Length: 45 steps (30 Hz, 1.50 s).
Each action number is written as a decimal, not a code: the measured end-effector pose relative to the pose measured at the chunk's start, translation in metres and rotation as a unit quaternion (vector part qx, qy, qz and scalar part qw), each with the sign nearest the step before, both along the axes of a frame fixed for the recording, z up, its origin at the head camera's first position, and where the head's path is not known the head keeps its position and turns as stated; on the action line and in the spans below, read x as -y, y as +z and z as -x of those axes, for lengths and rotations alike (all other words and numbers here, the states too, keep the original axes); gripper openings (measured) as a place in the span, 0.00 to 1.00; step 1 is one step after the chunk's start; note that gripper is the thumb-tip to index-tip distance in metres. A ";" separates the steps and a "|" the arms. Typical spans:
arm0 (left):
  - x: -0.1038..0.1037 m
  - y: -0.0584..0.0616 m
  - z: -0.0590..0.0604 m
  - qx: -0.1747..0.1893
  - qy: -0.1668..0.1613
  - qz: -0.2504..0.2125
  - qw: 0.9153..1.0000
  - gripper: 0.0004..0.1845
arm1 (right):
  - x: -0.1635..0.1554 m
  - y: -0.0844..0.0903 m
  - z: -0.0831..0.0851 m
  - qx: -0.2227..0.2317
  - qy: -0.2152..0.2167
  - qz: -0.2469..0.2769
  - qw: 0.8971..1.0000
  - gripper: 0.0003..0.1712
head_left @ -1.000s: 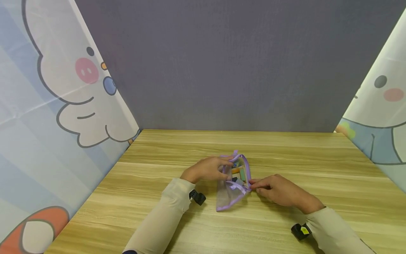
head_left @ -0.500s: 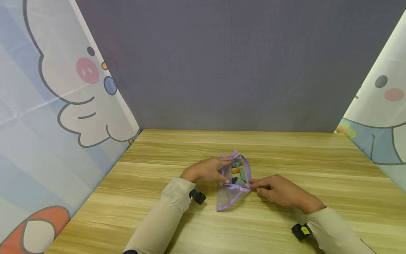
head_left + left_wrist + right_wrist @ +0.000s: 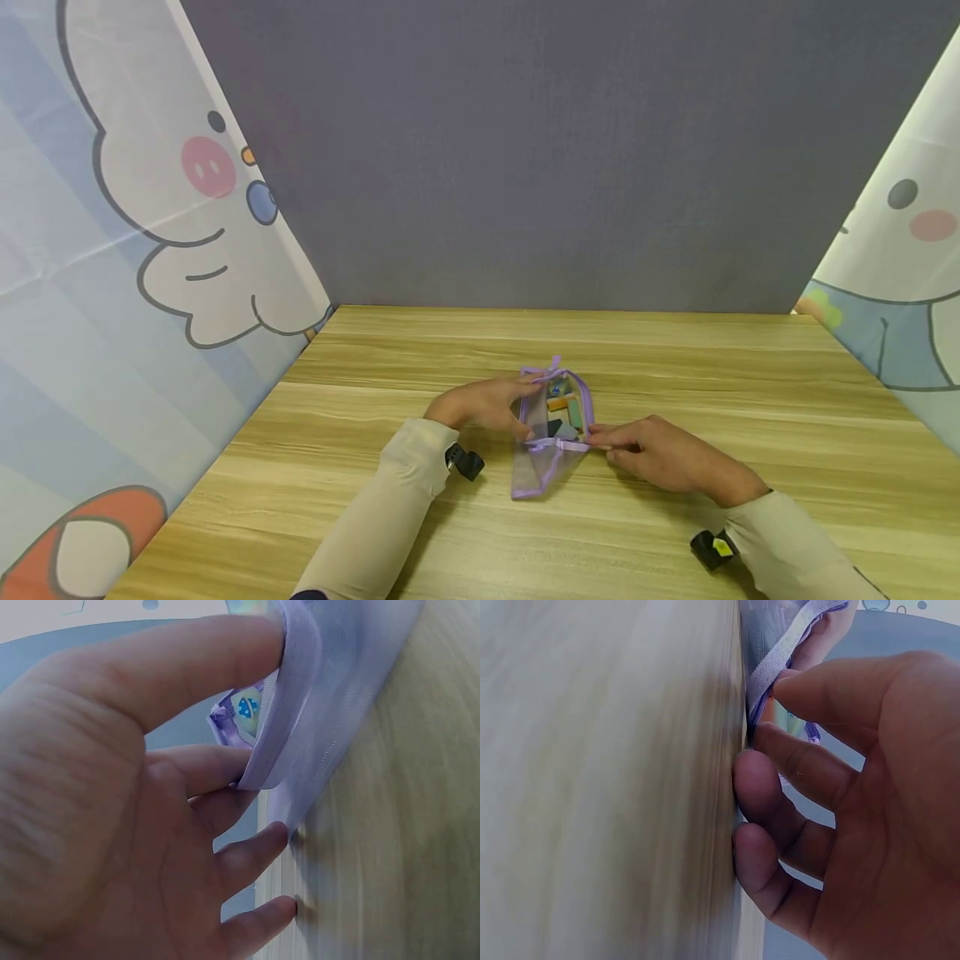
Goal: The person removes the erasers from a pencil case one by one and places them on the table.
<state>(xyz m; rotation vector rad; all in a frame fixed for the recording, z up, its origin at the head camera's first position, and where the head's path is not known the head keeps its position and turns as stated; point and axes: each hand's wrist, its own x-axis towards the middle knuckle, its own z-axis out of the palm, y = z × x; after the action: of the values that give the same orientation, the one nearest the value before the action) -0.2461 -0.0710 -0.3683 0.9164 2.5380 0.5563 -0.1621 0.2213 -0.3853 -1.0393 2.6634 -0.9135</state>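
**Both hands on mesh pouch, mid-table**

Pouch (image 3: 553,433): small, see-through mesh w/ purple trim, lying on the wooden table (image 3: 675,367) roughly centre, a little toward the person. Mouth is held open; small coloured bits visible inside (orange, green, dark, one w/ blue dots), exact items too small to tell. Lower end of pouch lies flat on the wood, pointing toward the person.

Left hand (image 3: 480,404): at pouch's left rim. Wrist view shows thumb (image 3: 187,667) and forefinger pinching the purple edge (image 3: 300,712), mesh folded between them; the other fingers (image 3: 247,859) loosely curved, spread a bit, tips near or on the table.

Right hand (image 3: 660,454): at pouch's right rim, near the lower part of the opening. Thumb and forefinger (image 3: 810,761) closed on the trim strip (image 3: 780,656); the two lower fingers (image 3: 761,787) curled, resting against the tabletop.

Hands sit opposite each other, pouch between, both touching it. Beige sleeves (image 3: 390,508) on both arms; small black wrist units (image 3: 465,461) by each cuff.

Surround: grey back wall (image 3: 562,150), cartoon-print curtains (image 3: 112,250) on left and right.
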 end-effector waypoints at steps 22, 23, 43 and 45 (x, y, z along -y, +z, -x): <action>-0.004 -0.007 -0.003 -0.035 0.019 0.047 0.998 0.53 | 0.002 0.001 0.004 0.021 -0.051 0.010 0.998 0.19; -0.004 -0.007 -0.004 -0.035 0.021 0.046 0.998 0.53 | 0.001 0.001 0.004 0.025 -0.055 0.011 0.998 0.19; -0.021 -0.017 0.003 -0.114 0.018 0.057 0.992 0.52 | -0.003 0.011 0.028 0.037 -0.077 0.024 0.996 0.17; -0.023 -0.018 0.003 -0.113 0.018 0.057 0.992 0.52 | -0.003 0.011 0.030 0.053 -0.078 0.030 0.995 0.18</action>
<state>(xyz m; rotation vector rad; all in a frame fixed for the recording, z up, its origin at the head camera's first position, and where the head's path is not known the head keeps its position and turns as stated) -0.2488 -0.0480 -0.3858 0.9416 2.7603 0.3291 -0.1923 0.2244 -0.3748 -0.7788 2.6726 -1.0513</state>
